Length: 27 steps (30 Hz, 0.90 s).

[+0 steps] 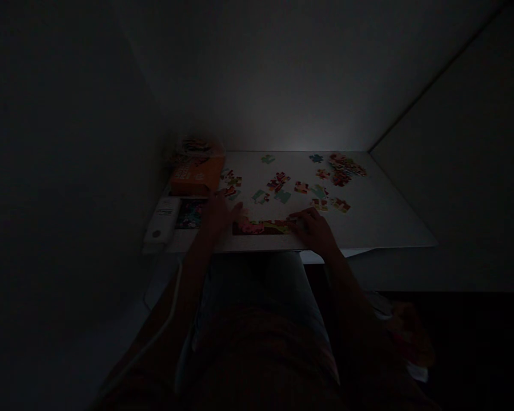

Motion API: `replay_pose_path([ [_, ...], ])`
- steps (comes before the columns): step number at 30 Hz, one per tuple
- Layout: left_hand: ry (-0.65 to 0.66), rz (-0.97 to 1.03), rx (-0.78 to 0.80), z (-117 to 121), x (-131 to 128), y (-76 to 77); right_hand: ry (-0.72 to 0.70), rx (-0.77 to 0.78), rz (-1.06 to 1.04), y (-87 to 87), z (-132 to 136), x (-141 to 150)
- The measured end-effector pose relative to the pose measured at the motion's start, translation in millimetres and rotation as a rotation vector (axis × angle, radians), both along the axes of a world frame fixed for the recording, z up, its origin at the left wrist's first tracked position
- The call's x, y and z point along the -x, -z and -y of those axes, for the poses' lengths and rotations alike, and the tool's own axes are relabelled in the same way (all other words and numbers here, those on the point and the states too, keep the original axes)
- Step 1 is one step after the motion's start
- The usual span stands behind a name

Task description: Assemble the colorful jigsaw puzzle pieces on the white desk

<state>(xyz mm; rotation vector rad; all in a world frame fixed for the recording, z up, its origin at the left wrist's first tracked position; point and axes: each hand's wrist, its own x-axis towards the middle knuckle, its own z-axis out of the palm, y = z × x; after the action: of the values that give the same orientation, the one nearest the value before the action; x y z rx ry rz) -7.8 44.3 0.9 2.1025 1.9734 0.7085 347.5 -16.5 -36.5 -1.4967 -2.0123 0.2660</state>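
a pale wall rises behind the work area; lighting is very low. the white table extends across the middle, its near edge in front of the person's lap. the orange box lies at the table's far left. the right hand is at the right end of the puzzle strip, fingers bent and drawn close together; whether they grip a piece cannot be told. the left hand is at the strip's left end, thumb set apart from the fingers, the grip partly spread; contact with a piece cannot be confirmed. the white box is near the left edge. the puzzle strip, joined in a row, lies along the near edge between both hands. the heap of pieces is at the far right. the dark picture lies between white box and left hand. loose pieces, including a green piece and a blue piece, are scattered beyond the strip.
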Motion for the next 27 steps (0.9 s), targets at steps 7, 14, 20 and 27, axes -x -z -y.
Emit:
replay_pose_path([
  [7, -0.065, -0.071, 0.154, -44.6, -5.2, -18.9, 0.006, -0.001, -0.03, -0.8, 0.2, 1.3],
  [14, -0.019, 0.191, 0.211, -55.0, -4.0, -8.9, -0.007, 0.028, -0.037, -1.0, -2.3, -1.2],
  [20, 0.017, 0.494, 0.093, -38.7, -4.5, -9.9, -0.003, 0.055, -0.086, -5.2, -1.1, -0.2],
  [27, 0.247, 0.608, 0.196, 9.2, -41.0, -20.0, -0.056, 0.007, -0.139, -8.7, 1.6, -1.1],
])
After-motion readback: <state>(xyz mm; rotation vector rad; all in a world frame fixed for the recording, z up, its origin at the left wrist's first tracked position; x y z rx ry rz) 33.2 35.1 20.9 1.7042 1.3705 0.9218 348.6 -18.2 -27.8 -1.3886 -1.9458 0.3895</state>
